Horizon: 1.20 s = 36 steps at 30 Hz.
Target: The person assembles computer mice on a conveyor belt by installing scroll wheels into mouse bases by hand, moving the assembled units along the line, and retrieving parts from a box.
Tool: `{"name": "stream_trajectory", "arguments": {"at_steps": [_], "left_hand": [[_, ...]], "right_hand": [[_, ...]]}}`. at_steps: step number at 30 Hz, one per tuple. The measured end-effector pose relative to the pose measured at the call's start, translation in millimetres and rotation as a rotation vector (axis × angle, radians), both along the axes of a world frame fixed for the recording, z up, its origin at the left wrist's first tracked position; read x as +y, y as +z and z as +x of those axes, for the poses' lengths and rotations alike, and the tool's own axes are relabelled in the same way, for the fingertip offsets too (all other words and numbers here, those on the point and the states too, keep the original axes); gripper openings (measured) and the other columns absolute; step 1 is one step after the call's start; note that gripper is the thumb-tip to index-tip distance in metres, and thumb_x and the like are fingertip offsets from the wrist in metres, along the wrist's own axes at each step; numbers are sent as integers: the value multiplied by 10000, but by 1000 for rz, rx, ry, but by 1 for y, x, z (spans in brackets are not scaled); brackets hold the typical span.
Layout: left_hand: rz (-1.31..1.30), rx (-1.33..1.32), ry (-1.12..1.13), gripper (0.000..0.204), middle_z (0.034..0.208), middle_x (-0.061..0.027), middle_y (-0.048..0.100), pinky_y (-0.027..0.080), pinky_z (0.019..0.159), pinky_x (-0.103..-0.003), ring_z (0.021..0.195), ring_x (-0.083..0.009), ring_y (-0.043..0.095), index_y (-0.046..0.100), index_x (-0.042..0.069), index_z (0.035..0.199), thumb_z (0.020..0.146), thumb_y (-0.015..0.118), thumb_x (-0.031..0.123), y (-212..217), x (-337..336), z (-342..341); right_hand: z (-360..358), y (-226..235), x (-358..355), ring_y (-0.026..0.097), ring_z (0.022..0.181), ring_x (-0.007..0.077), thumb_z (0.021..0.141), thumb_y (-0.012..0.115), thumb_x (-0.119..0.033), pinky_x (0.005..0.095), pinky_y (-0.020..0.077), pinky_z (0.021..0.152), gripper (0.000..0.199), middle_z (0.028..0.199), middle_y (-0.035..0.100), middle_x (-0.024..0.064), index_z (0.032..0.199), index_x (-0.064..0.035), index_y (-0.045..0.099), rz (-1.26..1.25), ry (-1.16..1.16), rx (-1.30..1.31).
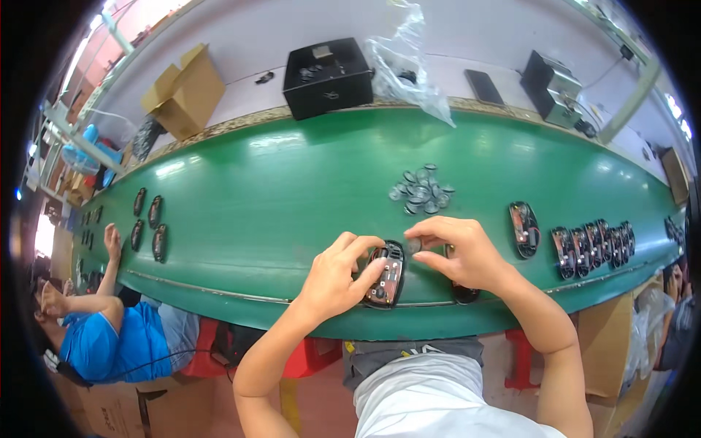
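Shell (393,276) on the table (277,190), gripped by the left hand (334,275), is best steadied flat, while the right hand (469,252), pinching a disc (414,245) just beside it, should touch only the rim.

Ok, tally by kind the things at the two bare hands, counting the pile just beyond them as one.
Black gadgets: 2 (one at the left hand, one partly hidden by the right hand)
Small round piece in the right hand: 1
Pile of clear pieces: 1
Total: 4
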State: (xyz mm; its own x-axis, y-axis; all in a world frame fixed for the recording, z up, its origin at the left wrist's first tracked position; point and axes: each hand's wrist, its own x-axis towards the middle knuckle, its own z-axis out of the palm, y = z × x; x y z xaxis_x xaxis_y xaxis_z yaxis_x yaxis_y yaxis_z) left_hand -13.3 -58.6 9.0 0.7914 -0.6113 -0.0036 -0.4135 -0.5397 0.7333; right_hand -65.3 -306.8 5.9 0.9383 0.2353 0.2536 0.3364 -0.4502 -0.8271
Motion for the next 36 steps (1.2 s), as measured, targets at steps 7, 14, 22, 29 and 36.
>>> {"name": "stream_trajectory", "arguments": {"at_steps": [7,14,22,29,36], "left_hand": [[-22,-162,-278,412,1215,-138,583,525,862,-398,928,-276,616,677,83,1229,825,741,132,-4,-8,15],[83,-128,-669,557,1570,-146,423,369,1140,-496,1377,-402,434,658,119,1309,758,737,124,-2,9,27],[492,-597,-238,707,1232,-122,591,458,948,-458,1132,-332,555,592,166,1410,732,781,95,18,26,-17],[152,-582,154,300,901,-113,653,502,648,-360,775,-216,636,689,35,1135,836,700,24,6,46,-5],[100,-279,245,347,946,-86,585,457,577,-289,611,-136,524,652,5,1157,844,765,105,-23,46,18]], "right_hand": [[-1,-8,8,714,864,269,798,781,-28,369,581,771,357,1053,704,136,1145,-26,697,-83,-29,-142],[-2,-8,-5,704,855,245,786,783,-17,357,577,772,315,1024,699,122,1086,-18,688,-36,-84,-118],[-4,-12,-6,704,874,248,771,794,-2,346,574,789,332,1032,713,127,1085,3,688,-19,-71,-82],[-5,-16,4,722,926,265,785,801,-28,350,578,818,309,1035,725,133,1069,-5,681,-56,-16,-56],[-5,-12,7,719,898,280,783,800,-47,380,574,787,295,985,720,127,1048,-24,672,-80,-40,-122]]}}
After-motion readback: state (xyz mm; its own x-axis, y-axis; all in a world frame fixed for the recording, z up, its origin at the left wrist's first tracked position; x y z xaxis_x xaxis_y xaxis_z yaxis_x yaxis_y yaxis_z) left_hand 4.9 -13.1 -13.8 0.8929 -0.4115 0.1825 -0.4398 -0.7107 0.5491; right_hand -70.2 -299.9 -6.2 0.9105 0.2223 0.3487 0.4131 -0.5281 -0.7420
